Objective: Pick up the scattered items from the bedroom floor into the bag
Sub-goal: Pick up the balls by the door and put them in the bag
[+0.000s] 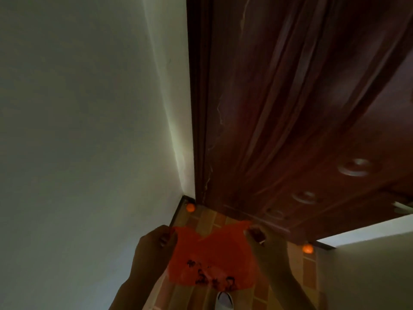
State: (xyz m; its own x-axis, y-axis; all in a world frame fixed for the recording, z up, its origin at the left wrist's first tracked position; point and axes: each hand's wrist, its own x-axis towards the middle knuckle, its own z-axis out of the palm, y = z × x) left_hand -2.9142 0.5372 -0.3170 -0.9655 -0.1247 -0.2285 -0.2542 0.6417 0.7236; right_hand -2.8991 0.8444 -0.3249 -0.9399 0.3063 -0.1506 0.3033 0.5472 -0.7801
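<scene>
A thin orange plastic bag with dark print near its bottom hangs spread between both hands above the floor. My left hand pinches its left handle, and my right hand pinches its right handle. One small orange ball lies on the floor in the corner where the wall meets the door frame. A second orange ball lies at the foot of the door, to the right of my right hand.
A dark red-brown wooden door with round metal fittings stands ahead. A white wall runs along the left and another white surface sits at the lower right. The floor has brown brick-pattern tiles. A grey-white shoe shows at the bottom.
</scene>
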